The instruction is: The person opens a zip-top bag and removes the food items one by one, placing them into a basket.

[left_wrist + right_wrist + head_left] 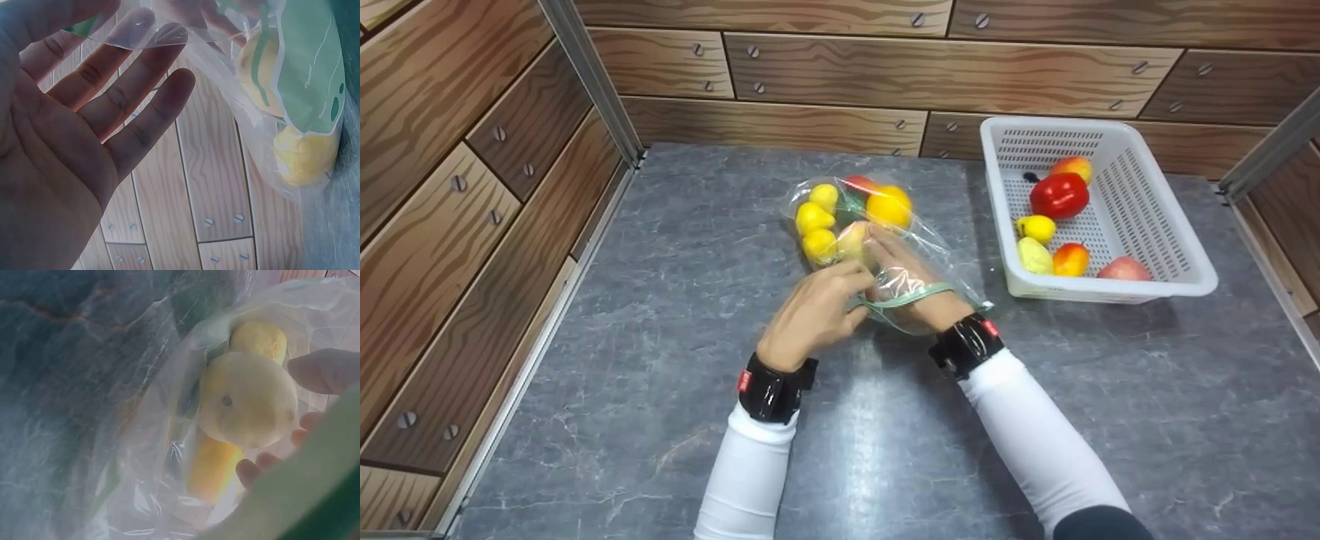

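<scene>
clear plastic makes up the bag (936,251), which lies on the table (660,337) with its green rim (915,295) toward the person. the left hand (814,307) seems to pinch that rim, its outer fingers loosely spread; the right hand (911,274) is inside, thumb and fingers about a pale fruit (851,240), though i cannot tell whether they grip it. three yellow fruits (814,219), an orange (889,207) and a partly hidden red fruit (859,183) crowd the far end.

the likeliest trouble is the limp film: it could cling to the right hand and drag the bag if that hand drew back, or sag across the mouth if the rim slipped from the left. lifting the far end might let the round fruits roll toward the mouth.

the table is grey with marble-like veins, shiny enough to throw back a bright streak. to the right, a white basket (1110,289) holds a red pepper (1059,196) among other fruit. wood-print panels (840,71) line the back and sides, with metal posts (589,75) at the corners.
</scene>
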The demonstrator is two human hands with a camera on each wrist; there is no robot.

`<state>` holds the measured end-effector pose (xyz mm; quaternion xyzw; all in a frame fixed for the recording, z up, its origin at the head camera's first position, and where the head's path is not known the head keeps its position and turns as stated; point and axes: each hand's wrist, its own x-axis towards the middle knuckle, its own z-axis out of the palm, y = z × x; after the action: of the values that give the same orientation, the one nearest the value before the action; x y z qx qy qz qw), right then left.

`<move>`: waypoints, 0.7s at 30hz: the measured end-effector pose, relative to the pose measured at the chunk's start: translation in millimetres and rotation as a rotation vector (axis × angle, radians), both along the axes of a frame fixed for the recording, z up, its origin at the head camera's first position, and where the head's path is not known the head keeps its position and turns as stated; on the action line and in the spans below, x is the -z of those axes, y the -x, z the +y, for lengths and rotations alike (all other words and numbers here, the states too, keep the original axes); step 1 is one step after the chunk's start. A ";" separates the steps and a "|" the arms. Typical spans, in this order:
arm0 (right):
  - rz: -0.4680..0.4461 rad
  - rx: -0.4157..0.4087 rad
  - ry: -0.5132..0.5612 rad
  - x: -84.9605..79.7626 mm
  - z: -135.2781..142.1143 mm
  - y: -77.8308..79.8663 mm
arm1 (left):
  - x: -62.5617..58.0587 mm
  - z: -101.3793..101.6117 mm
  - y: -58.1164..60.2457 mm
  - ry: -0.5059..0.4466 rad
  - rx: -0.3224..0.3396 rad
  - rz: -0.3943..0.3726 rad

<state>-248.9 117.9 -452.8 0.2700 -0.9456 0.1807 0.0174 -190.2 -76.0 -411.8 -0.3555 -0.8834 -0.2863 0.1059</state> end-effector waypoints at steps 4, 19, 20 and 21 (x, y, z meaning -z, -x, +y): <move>0.014 -0.002 -0.008 0.4 -2.9 3.0 | -0.4 0.1 -0.5 0.000 -0.002 -0.003; -0.017 0.047 0.100 0.0 -1.5 9.8 | -0.5 0.1 -0.1 0.003 0.003 0.002; -0.058 0.076 0.137 0.4 -1.6 10.6 | -0.4 0.1 0.1 0.003 0.004 0.002; -0.116 0.110 0.194 0.9 -1.5 11.5 | -0.4 0.2 0.2 0.003 0.005 0.002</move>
<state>-260.4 116.4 -453.7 0.2038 -0.9365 0.2853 -0.0015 -190.4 -75.8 -411.4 -0.3582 -0.8829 -0.2848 0.1054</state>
